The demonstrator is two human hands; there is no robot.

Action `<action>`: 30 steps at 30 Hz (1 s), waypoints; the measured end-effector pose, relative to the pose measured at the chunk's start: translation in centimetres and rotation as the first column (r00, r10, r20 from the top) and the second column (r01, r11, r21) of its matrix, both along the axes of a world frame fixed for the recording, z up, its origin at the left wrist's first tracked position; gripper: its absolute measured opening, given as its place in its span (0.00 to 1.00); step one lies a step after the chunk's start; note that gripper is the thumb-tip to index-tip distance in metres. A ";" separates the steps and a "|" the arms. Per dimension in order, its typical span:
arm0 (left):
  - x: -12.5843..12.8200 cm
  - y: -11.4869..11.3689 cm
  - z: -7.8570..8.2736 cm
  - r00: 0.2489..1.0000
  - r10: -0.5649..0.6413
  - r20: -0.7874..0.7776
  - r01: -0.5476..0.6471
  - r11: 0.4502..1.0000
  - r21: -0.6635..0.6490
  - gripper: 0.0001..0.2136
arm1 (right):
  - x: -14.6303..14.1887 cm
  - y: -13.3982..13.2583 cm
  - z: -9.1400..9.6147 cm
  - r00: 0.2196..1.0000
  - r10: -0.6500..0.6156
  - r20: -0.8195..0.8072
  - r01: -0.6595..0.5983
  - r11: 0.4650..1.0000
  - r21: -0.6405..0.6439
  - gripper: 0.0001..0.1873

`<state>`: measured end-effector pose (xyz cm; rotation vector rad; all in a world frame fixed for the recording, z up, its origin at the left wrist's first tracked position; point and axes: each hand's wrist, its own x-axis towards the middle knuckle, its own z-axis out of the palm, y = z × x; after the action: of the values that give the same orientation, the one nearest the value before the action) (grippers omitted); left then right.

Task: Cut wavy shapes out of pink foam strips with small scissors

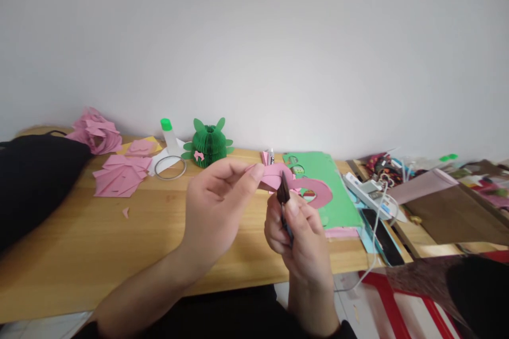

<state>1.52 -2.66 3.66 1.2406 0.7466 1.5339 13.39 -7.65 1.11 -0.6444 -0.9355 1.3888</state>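
Observation:
Pinched between the thumb and fingers of my left hand (217, 212) is a curved pink paper piece (318, 193), raised above the table. My right hand (298, 238) grips a pair of dark scissors (283, 190), blades pointing up and meeting the paper's strip. Whether the blades are apart is too small to tell. To the right, the paper curls into a rounded loop in front of a green sheet (326, 169). Behind my hands stands a green honeycomb paper figure (209, 147) with leaf-like ears and a small pink bow.
At the left lie folded pink papers (123, 175), a glue bottle with a green cap (169, 135), a metal ring (170, 168) and a black bag (40, 180). Toward the right are a white power strip (366, 193), a phone (382, 235) with a cable, and a brown box (449, 212).

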 end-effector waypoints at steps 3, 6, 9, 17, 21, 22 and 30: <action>0.0 0.1 0.1 1.000 -0.017 0.009 0.017 1.000 0.014 0.08 | -0.2 0.1 0.1 1.000 0.005 -0.022 -0.005 1.000 -0.004 0.18; 0.0 0.2 0.1 0.999 -0.036 0.017 0.036 0.999 0.014 0.08 | -0.3 0.1 0.1 0.999 0.012 -0.030 -0.012 1.000 -0.005 0.18; 0.1 0.1 0.1 0.998 -0.046 0.036 0.046 0.999 0.020 0.08 | -0.1 0.0 0.1 0.999 0.012 -0.030 -0.013 1.000 -0.010 0.17; 0.1 0.1 0.4 1.000 -0.021 0.001 0.021 0.999 0.045 0.09 | 0.1 -0.1 0.0 0.999 0.050 0.001 -0.050 0.999 -0.020 0.17; 0.1 0.2 0.4 1.000 -0.014 -0.014 0.014 1.000 0.018 0.09 | 0.1 -0.2 0.0 0.999 0.047 0.015 -0.046 0.998 -0.041 0.18; 0.1 0.2 0.4 1.000 -0.007 -0.020 0.007 1.000 0.016 0.10 | 0.1 -0.2 0.0 0.999 0.048 0.018 -0.047 0.998 -0.046 0.18; -0.2 0.0 0.1 0.977 -0.158 -0.142 0.160 0.987 0.003 0.05 | -0.1 -0.1 0.2 0.999 -0.026 0.019 0.027 0.999 -0.047 0.19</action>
<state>1.30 -2.63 3.79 1.3973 0.7103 1.3340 13.30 -7.76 1.33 -0.7046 -0.9078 1.3868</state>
